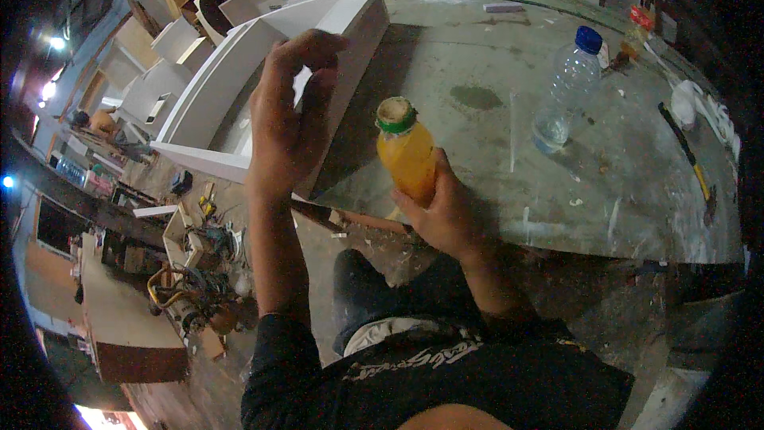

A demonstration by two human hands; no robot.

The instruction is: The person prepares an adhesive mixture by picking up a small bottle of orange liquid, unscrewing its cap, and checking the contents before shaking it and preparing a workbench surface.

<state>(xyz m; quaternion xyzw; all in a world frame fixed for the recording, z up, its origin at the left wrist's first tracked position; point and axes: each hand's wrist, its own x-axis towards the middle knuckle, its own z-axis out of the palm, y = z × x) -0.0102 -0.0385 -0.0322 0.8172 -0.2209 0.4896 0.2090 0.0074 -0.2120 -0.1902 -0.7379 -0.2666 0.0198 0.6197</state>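
My right hand (pixel 450 207) is wrapped round the lower part of a small clear bottle of yellow-orange liquid (pixel 407 161), holding it slightly tilted over the near edge of the workbench. A green band circles the bottle's neck, and its top looks pale brown. To the left, my left hand (pixel 290 111) is raised in front of a white box frame, its fingers curled toward the thumb. A bright white patch shows between them; whether it is a held thing or the background through a gap is unclear.
On the green-grey workbench (pixel 493 167) the white box frame (pixel 350 40) stands left. A clear bottle with a blue cap (pixel 569 91) stands right, near a black-and-yellow hand tool (pixel 691 155). Tools and cables (pixel 199 295) clutter the floor left. Another person (pixel 103 123) is far left.
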